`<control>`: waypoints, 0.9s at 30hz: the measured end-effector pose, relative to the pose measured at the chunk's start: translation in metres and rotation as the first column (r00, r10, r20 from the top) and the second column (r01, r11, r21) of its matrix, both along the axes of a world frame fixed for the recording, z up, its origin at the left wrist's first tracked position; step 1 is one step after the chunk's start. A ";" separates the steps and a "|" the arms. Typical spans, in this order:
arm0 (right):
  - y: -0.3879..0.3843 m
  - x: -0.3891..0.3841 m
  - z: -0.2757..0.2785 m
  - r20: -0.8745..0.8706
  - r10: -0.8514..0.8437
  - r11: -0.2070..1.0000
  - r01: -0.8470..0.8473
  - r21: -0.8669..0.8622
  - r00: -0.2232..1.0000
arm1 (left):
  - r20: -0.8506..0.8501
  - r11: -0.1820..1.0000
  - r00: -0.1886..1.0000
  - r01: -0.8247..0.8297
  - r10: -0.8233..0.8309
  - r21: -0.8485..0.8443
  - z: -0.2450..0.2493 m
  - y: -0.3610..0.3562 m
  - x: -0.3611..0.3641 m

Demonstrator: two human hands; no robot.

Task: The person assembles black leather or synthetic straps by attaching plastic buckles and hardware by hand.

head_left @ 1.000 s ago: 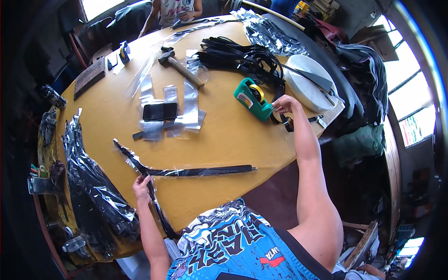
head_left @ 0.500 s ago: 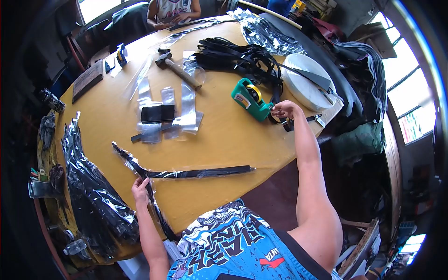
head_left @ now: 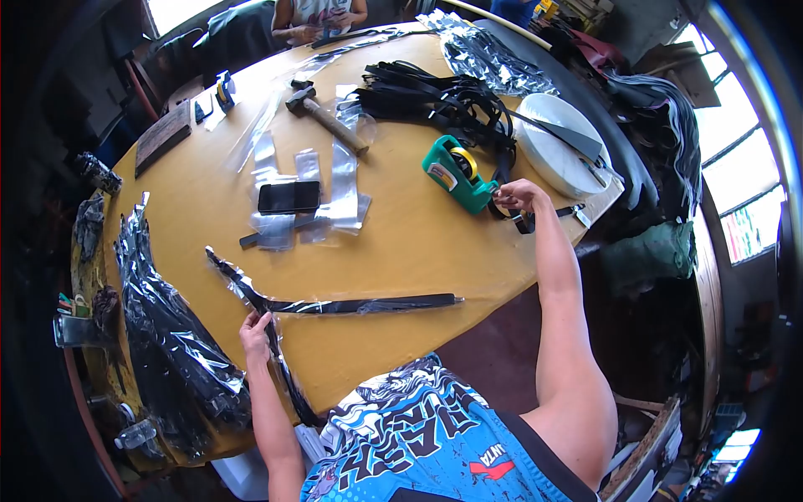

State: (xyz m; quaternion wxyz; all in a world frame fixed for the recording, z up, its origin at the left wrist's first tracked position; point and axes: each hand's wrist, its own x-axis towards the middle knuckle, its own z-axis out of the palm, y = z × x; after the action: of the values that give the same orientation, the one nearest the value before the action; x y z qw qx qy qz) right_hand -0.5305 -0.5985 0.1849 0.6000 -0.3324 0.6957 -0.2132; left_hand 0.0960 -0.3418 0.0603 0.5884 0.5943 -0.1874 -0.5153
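My left hand [head_left: 256, 336] is closed around a black strap in clear plastic wrapping [head_left: 280, 372], which hangs over the table edge toward my lap. Another plastic-wrapped black strap [head_left: 368, 305] lies across the table to the right, meeting the held one near my fingers. My right hand [head_left: 520, 195] reaches out to the cutter end of a green tape dispenser [head_left: 456, 177] with a yellow-cored roll. Its fingers are pinched there, at the tape end; the tape itself is too small to make out clearly.
A phone [head_left: 288, 197] lies on clear plastic sleeves [head_left: 344, 184], near a hammer [head_left: 330, 121]. Black straps [head_left: 410, 92] are heaped behind the dispenser, beside a round white slab [head_left: 556, 142]. Wrapped straps [head_left: 180, 343] pile at left. Across the table sits another person [head_left: 314, 18].
The view has shifted slightly, so the table's things appear a little farther right. Both hands keep nearly the same places and grips. The other person's hands have moved slightly.
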 end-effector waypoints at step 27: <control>-0.007 -0.018 -0.070 -0.223 -0.022 0.922 -0.066 -0.380 0.975 | 0.142 0.998 0.988 -0.058 0.059 -0.015 -0.013 -0.001 0.002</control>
State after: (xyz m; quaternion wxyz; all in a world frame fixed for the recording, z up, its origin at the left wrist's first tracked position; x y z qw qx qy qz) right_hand -0.5484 -0.6051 0.1149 0.4434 -0.4734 0.6993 -0.3004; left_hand 0.0975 -0.3433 0.0476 0.5915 0.6316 -0.2140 -0.4532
